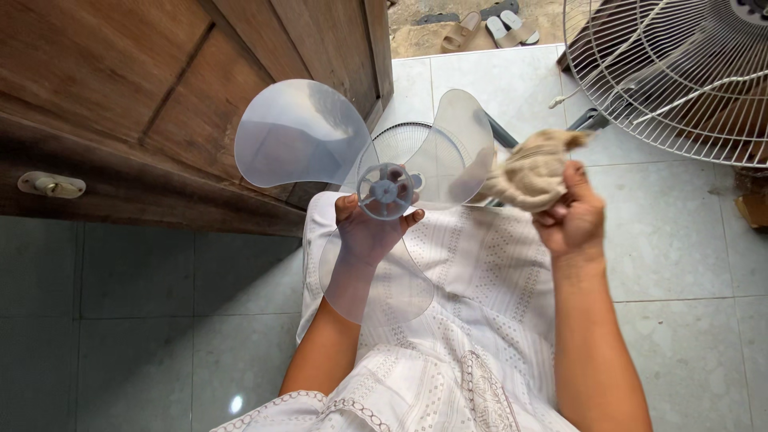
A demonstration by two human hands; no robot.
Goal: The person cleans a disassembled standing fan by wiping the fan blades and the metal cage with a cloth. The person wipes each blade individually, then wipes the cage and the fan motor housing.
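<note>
Landmark: I take the clear three-bladed fan blade (376, 180) as my reference; every place below is given relative to it.
Left hand: my left hand (370, 232) sits under the fan blade's hub, fingers clamped around the hub from behind, thumb and fingertips showing at its lower rim.
Right hand: my right hand (572, 216) is just right of the fan blade, fingers closed tight on a bunched tan cloth (532, 168).
Cloth contact: the cloth touches the outer edge of the right-hand blade.
Fan blade position: held up over my lap, above the white patterned garment (464, 320), one blade pointing down over my left wrist.
Surroundings: a wooden door (160, 96) stands left of and behind the fan blade; a white wire fan guard (680, 72) stands well to its right; a second guard lies on the tiled floor (688, 272) behind it.
Technique, as I judge it: keep the hub grip firm, support the thin plastic, wipe from hub to tip with light pressure, then rotate to the next blade.
</note>
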